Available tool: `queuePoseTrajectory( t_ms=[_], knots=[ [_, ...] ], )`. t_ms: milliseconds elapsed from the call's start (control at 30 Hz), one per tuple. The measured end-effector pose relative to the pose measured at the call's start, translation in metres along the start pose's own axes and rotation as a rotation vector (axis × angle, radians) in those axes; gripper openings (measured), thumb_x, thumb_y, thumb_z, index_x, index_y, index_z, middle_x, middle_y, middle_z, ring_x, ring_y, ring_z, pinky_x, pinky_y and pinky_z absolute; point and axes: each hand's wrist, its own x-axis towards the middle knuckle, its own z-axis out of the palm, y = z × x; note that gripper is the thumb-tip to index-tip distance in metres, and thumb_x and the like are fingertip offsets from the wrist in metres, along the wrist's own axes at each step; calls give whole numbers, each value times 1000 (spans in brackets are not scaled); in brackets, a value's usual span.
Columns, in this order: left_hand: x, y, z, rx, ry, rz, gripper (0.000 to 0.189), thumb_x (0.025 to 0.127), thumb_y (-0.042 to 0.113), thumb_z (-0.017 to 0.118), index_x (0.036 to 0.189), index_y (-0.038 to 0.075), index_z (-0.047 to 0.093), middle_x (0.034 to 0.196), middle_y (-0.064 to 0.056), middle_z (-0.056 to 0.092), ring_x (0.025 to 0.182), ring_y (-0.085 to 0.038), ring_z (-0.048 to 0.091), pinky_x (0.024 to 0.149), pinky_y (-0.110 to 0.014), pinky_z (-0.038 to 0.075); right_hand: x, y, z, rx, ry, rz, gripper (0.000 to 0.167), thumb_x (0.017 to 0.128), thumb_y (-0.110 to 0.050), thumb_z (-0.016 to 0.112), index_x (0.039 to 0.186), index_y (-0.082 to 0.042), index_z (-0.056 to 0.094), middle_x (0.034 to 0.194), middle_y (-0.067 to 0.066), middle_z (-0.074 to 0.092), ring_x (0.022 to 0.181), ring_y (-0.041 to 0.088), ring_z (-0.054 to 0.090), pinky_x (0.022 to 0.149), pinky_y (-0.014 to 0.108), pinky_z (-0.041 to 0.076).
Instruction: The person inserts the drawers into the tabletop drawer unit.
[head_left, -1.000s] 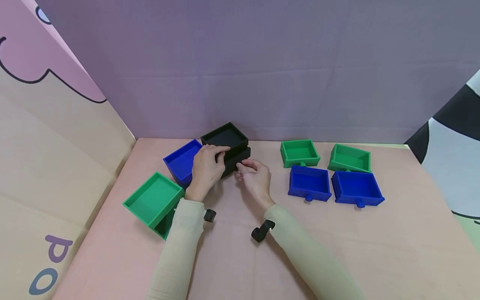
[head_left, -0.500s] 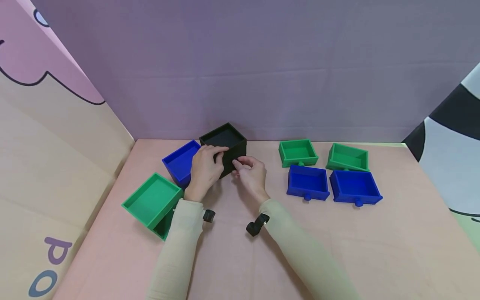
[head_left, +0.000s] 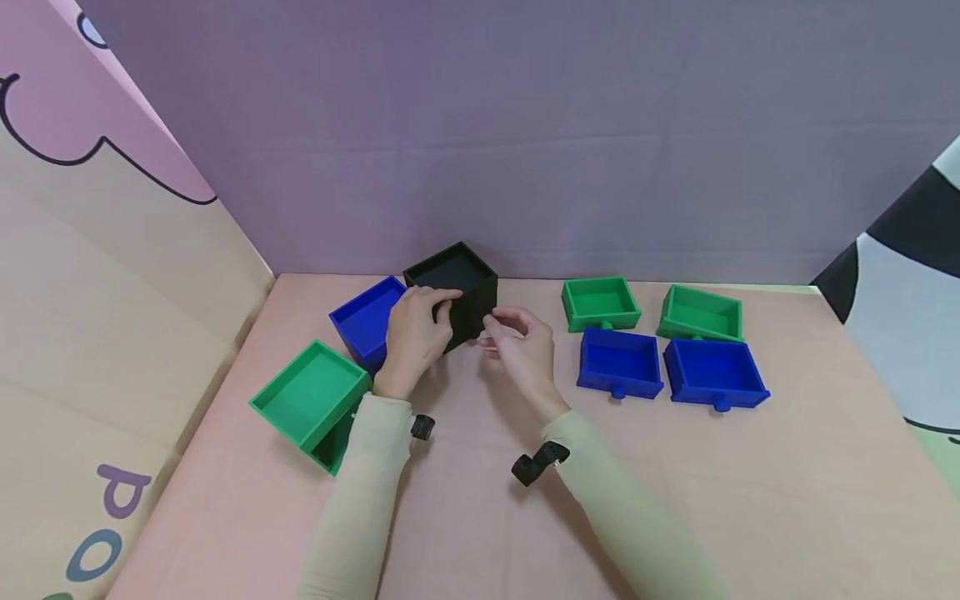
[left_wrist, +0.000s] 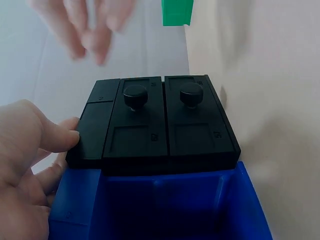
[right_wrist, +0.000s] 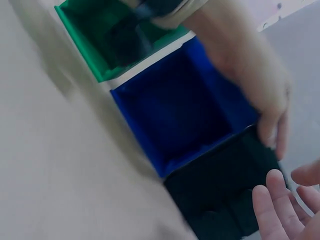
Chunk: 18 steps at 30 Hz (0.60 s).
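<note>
The black two-drawer cabinet (head_left: 476, 310) stands angled near the back wall. Two round knobs (left_wrist: 135, 96) show on its drawer fronts in the left wrist view, both fronts nearly flush with the case. My left hand (head_left: 416, 329) grips the case, thumb at the front edge of the top tray section and fingers round its other side. Fingers slightly bent, my right hand (head_left: 525, 350) is just off the cabinet's right side and holds nothing. A blue cabinet shell (right_wrist: 175, 110) with an open front bay sits right beside the black one, partly behind my left hand.
A green cabinet shell (head_left: 307, 396) stands at the left, near my left forearm. Two green drawers (head_left: 600, 304) and two blue drawers (head_left: 619, 364) lie at the right. A grey cloth wall (head_left: 570, 167) rises behind the table.
The black lower drawer, sticking out to the right at first, has slid into its case. My right hand pressed it in, then drew back to the right. My left hand keeps its grip.
</note>
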Motion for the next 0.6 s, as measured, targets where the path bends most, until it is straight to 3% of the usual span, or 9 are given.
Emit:
queuePoseTrajectory(
  t_ms=[300, 467, 600],
  knots=[
    [3, -2, -4, 38, 1, -4, 28, 104, 8, 62, 124, 12, 80, 116, -12, 79, 106, -31, 70, 93, -45, 59, -13, -24, -29, -65, -25, -131, 30, 103, -23, 72, 128, -7, 73, 126, 17, 76, 80, 13, 80, 74, 22, 63],
    [-6, 10, -12, 50, -36, 22, 31, 104, 12, 64, 132, 8, 75, 134, -15, 73, 123, -35, 69, 102, -50, 59, -23, -17, -65, -189, -5, -197, 31, 102, -22, 73, 129, -5, 73, 124, 17, 77, 76, 2, 77, 72, 20, 62],
    [-14, 20, -26, 127, -11, 11, 33, 104, 17, 66, 135, 9, 74, 137, -14, 71, 125, -35, 68, 98, -50, 61, -32, -10, -95, -300, 23, -206, 31, 102, -22, 73, 127, -5, 74, 121, 16, 79, 73, 1, 76, 68, 18, 61]
  ],
)
